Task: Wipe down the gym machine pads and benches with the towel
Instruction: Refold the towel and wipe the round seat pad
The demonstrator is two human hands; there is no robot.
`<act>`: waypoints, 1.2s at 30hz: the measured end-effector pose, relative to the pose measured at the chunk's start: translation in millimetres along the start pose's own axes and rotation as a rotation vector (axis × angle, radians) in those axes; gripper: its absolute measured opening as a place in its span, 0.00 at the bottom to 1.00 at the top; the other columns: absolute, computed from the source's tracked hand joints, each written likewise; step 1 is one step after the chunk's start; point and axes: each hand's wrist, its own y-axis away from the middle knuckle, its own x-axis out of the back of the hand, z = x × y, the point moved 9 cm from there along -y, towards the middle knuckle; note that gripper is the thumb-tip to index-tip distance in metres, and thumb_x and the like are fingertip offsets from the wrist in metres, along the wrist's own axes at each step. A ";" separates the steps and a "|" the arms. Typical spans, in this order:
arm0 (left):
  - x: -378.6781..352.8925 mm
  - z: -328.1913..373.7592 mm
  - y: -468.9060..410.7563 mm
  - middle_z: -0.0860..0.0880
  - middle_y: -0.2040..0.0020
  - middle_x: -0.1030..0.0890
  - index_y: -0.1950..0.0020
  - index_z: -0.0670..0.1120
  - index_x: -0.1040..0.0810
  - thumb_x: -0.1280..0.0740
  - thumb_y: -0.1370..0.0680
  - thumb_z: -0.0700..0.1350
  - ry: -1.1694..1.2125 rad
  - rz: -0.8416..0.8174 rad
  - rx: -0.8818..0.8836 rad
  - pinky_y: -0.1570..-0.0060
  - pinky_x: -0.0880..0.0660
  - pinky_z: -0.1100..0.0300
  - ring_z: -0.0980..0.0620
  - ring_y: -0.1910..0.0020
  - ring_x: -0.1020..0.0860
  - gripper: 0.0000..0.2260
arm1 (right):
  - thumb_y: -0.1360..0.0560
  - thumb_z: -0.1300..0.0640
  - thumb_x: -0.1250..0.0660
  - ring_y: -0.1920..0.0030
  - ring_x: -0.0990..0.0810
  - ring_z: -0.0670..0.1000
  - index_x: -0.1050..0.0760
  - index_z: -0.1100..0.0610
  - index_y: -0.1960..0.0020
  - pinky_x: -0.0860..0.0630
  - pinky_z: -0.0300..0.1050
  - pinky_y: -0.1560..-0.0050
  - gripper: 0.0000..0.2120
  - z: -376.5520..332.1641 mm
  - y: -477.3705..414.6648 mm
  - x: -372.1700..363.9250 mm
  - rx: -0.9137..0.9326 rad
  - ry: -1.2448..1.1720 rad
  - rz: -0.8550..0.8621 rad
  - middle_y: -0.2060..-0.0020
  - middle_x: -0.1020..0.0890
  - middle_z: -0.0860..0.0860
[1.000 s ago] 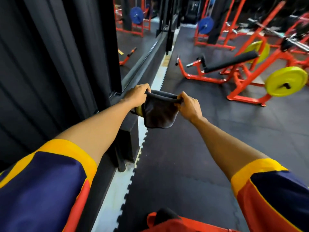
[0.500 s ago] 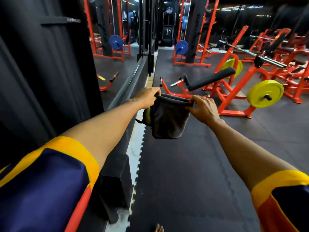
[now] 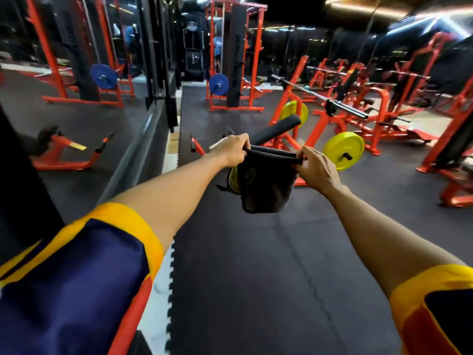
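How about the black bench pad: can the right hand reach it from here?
Probably not yet. The bench pad seems to sit beyond the outstretched right hand, which, with the left hand, grips the towel in the air. Only bare floor mat lies between, so stepping closer should do.

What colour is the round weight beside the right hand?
Bright yellow: the weight plate, clearest in the head view.

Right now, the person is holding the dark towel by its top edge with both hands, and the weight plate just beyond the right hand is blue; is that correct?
Not quite: the head view shows the weight plate just beyond the right hand is yellow, not blue. The left hand and right hand do grip the dark towel by its top edge.
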 end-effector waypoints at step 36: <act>-275.3 378.1 -572.7 0.44 0.48 0.16 0.50 0.49 0.20 0.32 0.25 0.35 0.455 -0.183 -0.706 0.45 0.23 0.54 0.45 0.47 0.19 0.10 | 0.25 0.56 0.25 0.53 0.17 0.55 0.30 0.47 0.49 0.20 0.57 0.48 0.14 486.1 -202.8 199.3 -0.632 0.282 0.318 0.54 0.18 0.48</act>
